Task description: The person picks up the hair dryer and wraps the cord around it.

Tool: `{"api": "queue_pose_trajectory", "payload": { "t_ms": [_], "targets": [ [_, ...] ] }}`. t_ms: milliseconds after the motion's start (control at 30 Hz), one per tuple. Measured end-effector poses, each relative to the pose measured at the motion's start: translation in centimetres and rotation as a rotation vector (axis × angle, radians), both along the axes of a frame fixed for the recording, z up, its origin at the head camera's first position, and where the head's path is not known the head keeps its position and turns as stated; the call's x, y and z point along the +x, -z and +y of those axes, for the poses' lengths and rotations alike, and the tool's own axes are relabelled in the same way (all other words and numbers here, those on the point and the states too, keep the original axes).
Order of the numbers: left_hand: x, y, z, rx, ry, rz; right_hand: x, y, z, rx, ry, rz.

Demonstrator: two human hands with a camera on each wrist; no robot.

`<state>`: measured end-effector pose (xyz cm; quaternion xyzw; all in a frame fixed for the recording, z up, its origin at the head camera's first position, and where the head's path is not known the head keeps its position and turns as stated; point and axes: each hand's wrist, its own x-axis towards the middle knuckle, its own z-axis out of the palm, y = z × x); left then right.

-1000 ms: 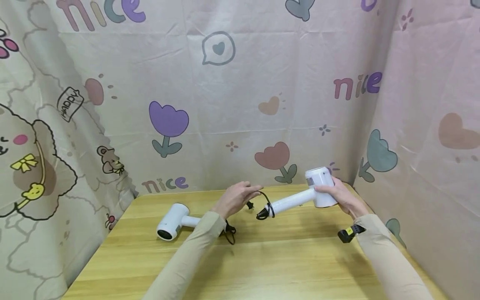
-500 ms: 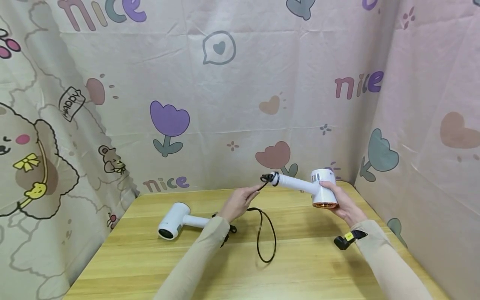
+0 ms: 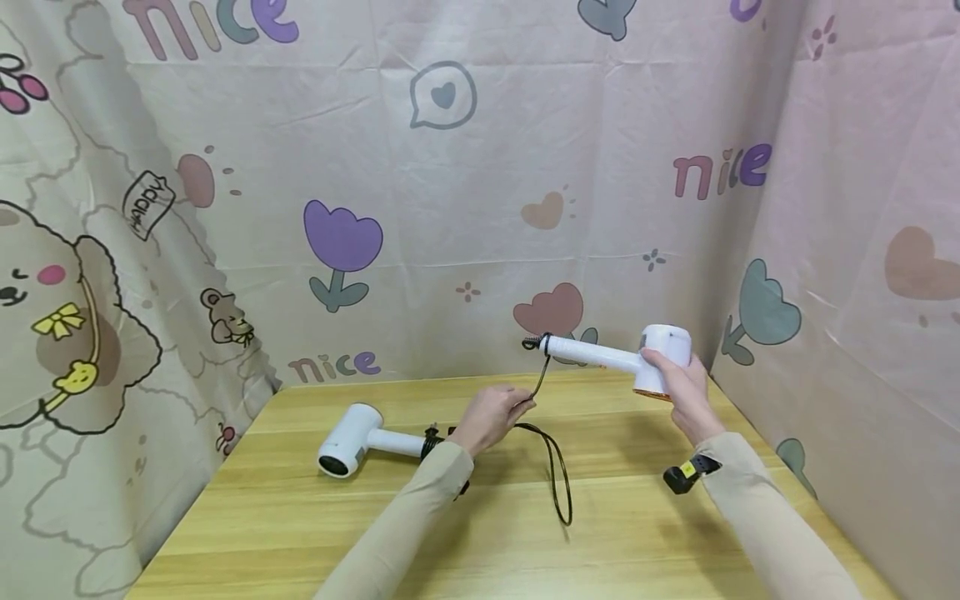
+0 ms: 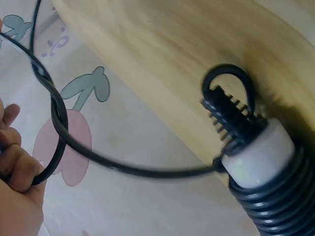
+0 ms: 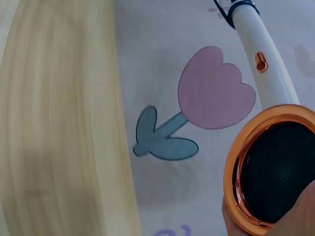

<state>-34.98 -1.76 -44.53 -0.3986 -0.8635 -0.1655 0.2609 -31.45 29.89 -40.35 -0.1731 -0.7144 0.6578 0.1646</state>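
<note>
In the head view, my right hand point(image 3: 688, 396) grips the barrel of a white hair dryer point(image 3: 667, 343) above the table. Its handle points left. The right wrist view shows its copper-rimmed dark mesh end point(image 5: 280, 169) and a copper switch point(image 5: 261, 62). A turn of black cord circles the handle's tip. My left hand point(image 3: 495, 417) pinches the power cord point(image 3: 567, 492) just below that tip, and a loop hangs from the hand. Another white hair dryer point(image 3: 351, 437) lies on the table at left; the left wrist view shows cord coils point(image 4: 275, 196) round its handle.
The wooden table point(image 3: 600, 542) carries the second dryer left of centre, partly behind my left forearm. A printed curtain point(image 3: 450, 208) closes off the back and both sides. A small black camera point(image 3: 682, 477) is strapped to my right wrist.
The held dryer's handle has swung up from its downward slant, and the dryer has shifted right. A cord loop now hangs below my left hand, which has moved slightly right and down.
</note>
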Motion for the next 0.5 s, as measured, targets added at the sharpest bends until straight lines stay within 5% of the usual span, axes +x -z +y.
{"api": "queue_pose_trajectory", "payload": {
  "t_ms": [133,333,500],
  "targets": [
    [0.2,-0.7,0.2,-0.025,-0.008,0.044,0.2,-0.2,0.1,0.206,0.022,0.05],
    [0.1,-1.8,0.3,-0.011,-0.021,0.207,0.4,-0.5,0.9,0.458,0.008,0.083],
    [-0.4,-2.6,-0.1,0.001,-0.046,0.29,0.6,-0.9,1.4,0.671,-0.072,0.056]
  ]
}}
